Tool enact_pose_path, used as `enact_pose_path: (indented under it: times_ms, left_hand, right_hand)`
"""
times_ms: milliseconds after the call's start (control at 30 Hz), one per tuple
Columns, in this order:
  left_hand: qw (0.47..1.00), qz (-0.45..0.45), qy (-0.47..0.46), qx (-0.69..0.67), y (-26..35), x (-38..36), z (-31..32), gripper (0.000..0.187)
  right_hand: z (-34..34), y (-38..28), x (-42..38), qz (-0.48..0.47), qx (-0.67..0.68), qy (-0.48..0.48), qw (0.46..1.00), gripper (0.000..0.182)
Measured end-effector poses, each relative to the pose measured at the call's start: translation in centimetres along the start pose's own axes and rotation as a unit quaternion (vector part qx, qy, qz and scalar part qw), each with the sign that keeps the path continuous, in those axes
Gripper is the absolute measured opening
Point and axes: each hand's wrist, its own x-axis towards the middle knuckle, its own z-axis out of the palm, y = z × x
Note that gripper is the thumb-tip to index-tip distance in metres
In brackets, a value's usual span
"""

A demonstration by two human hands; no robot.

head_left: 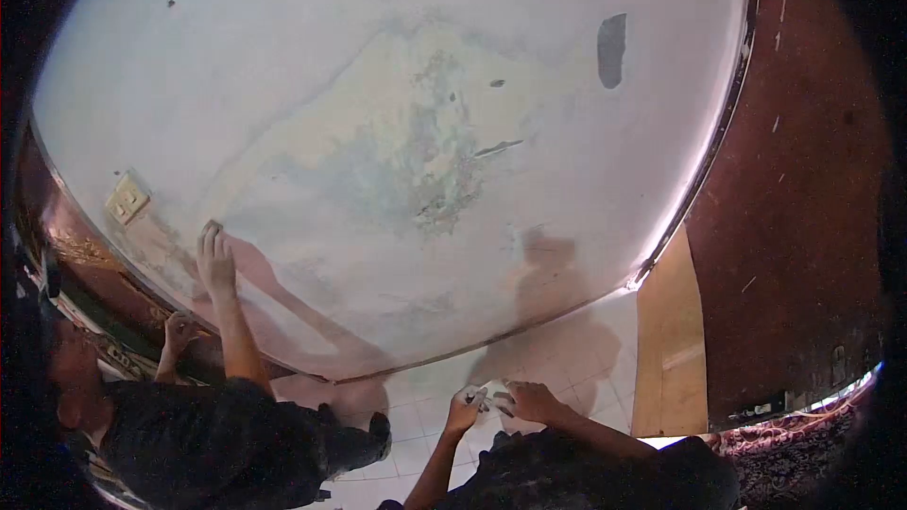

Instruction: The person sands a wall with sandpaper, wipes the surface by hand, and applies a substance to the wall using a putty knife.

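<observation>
My left hand [463, 411] and my right hand [532, 402] are close together in front of my body, low in the view. Both have their fingers closed on a small, pale, flat piece [494, 391]. It is too small and washed out to tell its kind. Beyond my hands rises a white wall [312, 66] with peeling, stained and patched areas. My hands are apart from the wall.
A co-worker [208, 434] at the left reaches up, one hand [216, 260] against the wall. Beside that hand is a wall socket [127, 197]. A brown door [803, 179] and a tan board [669, 349] stand at the right, above the tiled floor [416, 425].
</observation>
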Motion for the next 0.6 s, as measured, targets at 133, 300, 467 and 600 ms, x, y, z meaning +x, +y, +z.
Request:
enact_pose_path:
  times_ms: [133,300,467,600]
  left_hand:
    - [0.994,0.068,-0.06,0.064,-0.2,3.9,2.1,0.017]
    - [0.955,0.207,-0.061,0.202,5.5,7.4,8.0,0.024]
    - [0.984,0.098,-0.11,0.104,6.5,9.9,13.8,0.03]
    - [0.991,0.038,-0.113,0.053,5.9,12.3,18.4,0.029]
  right_hand:
    - [-1.5,1.9,-1.3,0.04,0.021,0.082,0.996,0.053]
    - [-3.4,6.7,-2.0,0.081,0.09,0.192,0.974,0.042]
    - [-9.3,9.4,-3.2,0.008,0.17,0.218,0.961,0.029]
    - [-10.8,16.4,-1.7,0.044,0.198,0.16,0.966,0.041]
